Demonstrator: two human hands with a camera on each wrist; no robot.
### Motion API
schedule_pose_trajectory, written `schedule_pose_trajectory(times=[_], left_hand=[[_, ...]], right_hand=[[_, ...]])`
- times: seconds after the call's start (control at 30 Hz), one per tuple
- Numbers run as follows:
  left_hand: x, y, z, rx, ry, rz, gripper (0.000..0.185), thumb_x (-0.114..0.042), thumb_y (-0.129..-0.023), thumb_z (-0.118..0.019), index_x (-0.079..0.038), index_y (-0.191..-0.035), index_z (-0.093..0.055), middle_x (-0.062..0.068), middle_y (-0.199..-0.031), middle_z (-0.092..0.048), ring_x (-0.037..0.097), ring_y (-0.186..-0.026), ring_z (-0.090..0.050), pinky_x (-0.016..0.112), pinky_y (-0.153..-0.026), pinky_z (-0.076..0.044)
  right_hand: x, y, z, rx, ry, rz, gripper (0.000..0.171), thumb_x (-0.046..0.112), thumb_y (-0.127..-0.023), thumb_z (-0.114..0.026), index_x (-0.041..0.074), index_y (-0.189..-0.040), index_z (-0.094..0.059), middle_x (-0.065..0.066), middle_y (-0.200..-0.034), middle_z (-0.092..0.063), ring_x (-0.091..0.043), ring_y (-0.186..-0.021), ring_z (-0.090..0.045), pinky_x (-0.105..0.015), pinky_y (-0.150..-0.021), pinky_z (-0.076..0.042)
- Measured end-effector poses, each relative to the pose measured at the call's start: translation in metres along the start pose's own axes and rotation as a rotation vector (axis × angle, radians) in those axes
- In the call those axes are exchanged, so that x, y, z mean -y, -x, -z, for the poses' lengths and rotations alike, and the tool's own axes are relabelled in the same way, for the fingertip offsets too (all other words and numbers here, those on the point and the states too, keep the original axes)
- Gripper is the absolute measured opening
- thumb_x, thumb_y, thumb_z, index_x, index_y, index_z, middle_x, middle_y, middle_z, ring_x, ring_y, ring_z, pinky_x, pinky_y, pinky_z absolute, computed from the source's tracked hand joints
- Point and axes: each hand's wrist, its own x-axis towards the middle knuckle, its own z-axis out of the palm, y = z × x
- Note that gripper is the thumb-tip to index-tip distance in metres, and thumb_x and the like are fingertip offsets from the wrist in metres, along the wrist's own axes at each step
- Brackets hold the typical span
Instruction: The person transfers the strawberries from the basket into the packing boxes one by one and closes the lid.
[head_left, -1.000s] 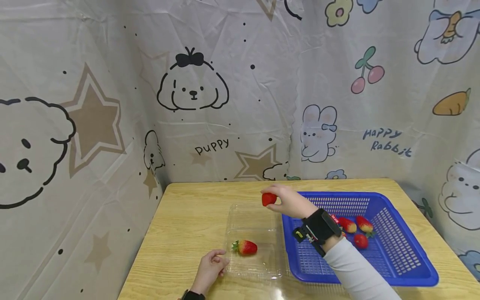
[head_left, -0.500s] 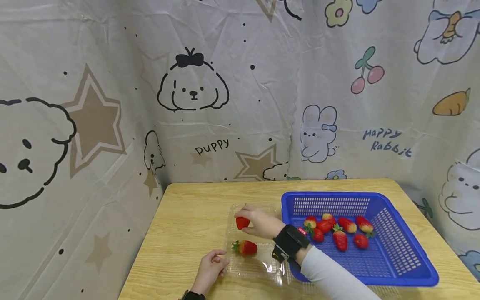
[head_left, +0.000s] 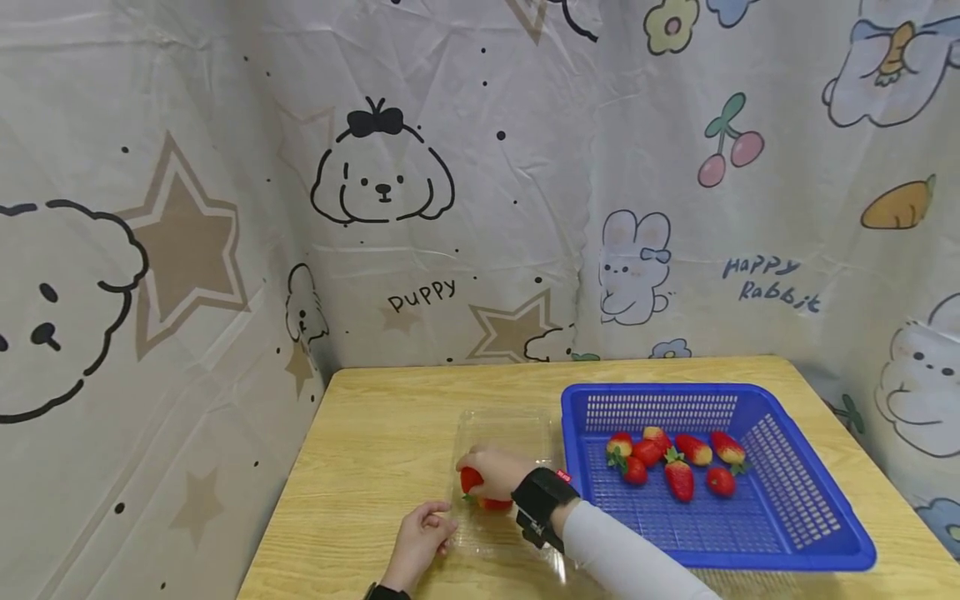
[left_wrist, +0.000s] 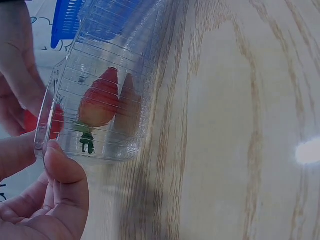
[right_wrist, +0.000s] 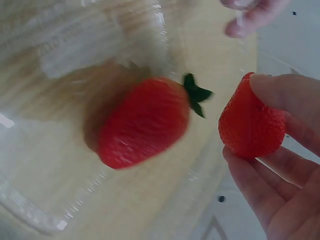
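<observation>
My right hand (head_left: 480, 472) pinches a red strawberry (head_left: 470, 481) and holds it low over a clear plastic tray (head_left: 504, 427), at its left front part. In the right wrist view that held strawberry (right_wrist: 250, 124) hangs just beside a second strawberry (right_wrist: 142, 122) with a green stem, which lies in the tray. My left hand (head_left: 431, 523) pinches the tray's front left corner; in the left wrist view its thumb (left_wrist: 62, 172) presses on the tray rim (left_wrist: 50, 107), with the lying strawberry (left_wrist: 100, 102) showing through the plastic.
A blue plastic basket (head_left: 817, 508) stands right of the tray and holds several strawberries (head_left: 678, 479). Both rest on a wooden table (head_left: 375, 433). A cartoon-printed cloth (head_left: 420, 208) closes off the back and the left side.
My right hand carried the strawberry from above the basket's left edge leftward and down into the tray, close to the strawberry lying there. My left hand stayed at the tray's corner.
</observation>
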Motion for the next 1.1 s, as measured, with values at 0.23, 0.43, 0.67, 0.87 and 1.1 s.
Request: schedule_pose_trajectory(times=[0.23, 0.43, 0.67, 0.87, 1.1], left_hand=[[0.000, -0.002, 0.001, -0.003, 0.014, -0.027, 0.035, 0.001, -0.082, -0.062, 0.017, -0.111, -0.049, -0.003, -0.065, -0.049, 0.008, -0.050, -0.047, 0.020, -0.047, -0.043], [0.001, 0.000, 0.000, -0.004, 0.019, -0.018, 0.035, 0.001, -0.082, -0.062, 0.016, -0.111, -0.049, -0.003, -0.065, -0.050, 0.008, -0.050, -0.048, 0.019, -0.047, -0.043], [0.001, 0.000, -0.001, -0.016, 0.006, -0.016, 0.035, 0.001, -0.082, -0.062, 0.016, -0.111, -0.049, -0.003, -0.065, -0.050, 0.006, -0.049, -0.047, 0.018, -0.046, -0.042], [0.001, 0.000, 0.000, -0.010, 0.006, -0.004, 0.035, 0.000, -0.083, -0.062, 0.016, -0.111, -0.049, -0.003, -0.065, -0.050, 0.007, -0.050, -0.048, 0.019, -0.047, -0.043], [0.003, 0.000, 0.000, -0.004, 0.013, -0.007, 0.036, 0.001, -0.083, -0.062, 0.017, -0.111, -0.048, -0.003, -0.065, -0.049, 0.008, -0.050, -0.048, 0.019, -0.047, -0.043]], right_hand=[[-0.003, -0.004, -0.022, -0.024, 0.059, 0.029, 0.034, 0.018, -0.074, -0.075, 0.013, -0.106, -0.064, 0.002, -0.091, -0.058, -0.006, -0.078, -0.052, -0.016, -0.067, -0.043], [0.002, -0.002, -0.024, -0.009, 0.050, 0.062, 0.032, 0.013, -0.069, -0.077, 0.009, -0.099, -0.065, -0.001, -0.086, -0.059, -0.008, -0.074, -0.053, -0.016, -0.065, -0.042], [-0.001, -0.004, -0.033, 0.039, 0.082, 0.028, 0.033, 0.016, -0.066, -0.078, 0.011, -0.097, -0.066, 0.004, -0.085, -0.062, -0.005, -0.073, -0.053, -0.014, -0.065, -0.041], [0.006, -0.001, -0.029, 0.127, 0.054, -0.038, 0.032, 0.012, -0.066, -0.078, 0.011, -0.096, -0.067, 0.005, -0.083, -0.062, -0.006, -0.072, -0.052, -0.016, -0.065, -0.042], [0.012, 0.004, -0.022, 0.149, 0.024, -0.061, 0.031, 0.010, -0.067, -0.077, 0.009, -0.097, -0.066, 0.004, -0.084, -0.062, -0.006, -0.073, -0.052, -0.016, -0.068, -0.042]])
